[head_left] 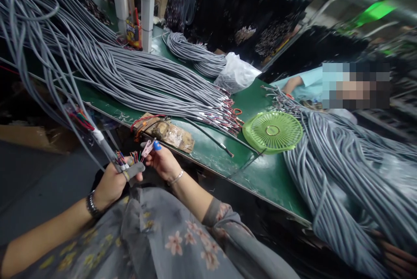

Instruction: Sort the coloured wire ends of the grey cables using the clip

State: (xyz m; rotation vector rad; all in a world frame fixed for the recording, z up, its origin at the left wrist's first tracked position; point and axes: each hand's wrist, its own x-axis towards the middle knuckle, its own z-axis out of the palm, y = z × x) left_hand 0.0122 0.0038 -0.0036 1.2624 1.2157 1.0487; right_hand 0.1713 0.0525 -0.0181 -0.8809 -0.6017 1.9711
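Note:
My left hand [112,185] is closed around several grey cables [104,144], whose stripped ends show thin coloured wires [137,156]. A grey wrap [135,169] covers a digit of that hand, beside the wires. Close by on the right, my right hand [164,165] pinches a small pale pink piece that looks like a clip [147,147], held against or just by the wire ends. A blue cover [157,145] sits on one of its fingertips. Whether the clip touches the wires, I cannot tell.
Long grey cable bundles [140,79] lie across the green table [260,179]. A taped wooden block [177,137] sits at its near edge. Further right are a green fan [273,131] and more cables [329,174]. Across the table is a person in light blue [308,83].

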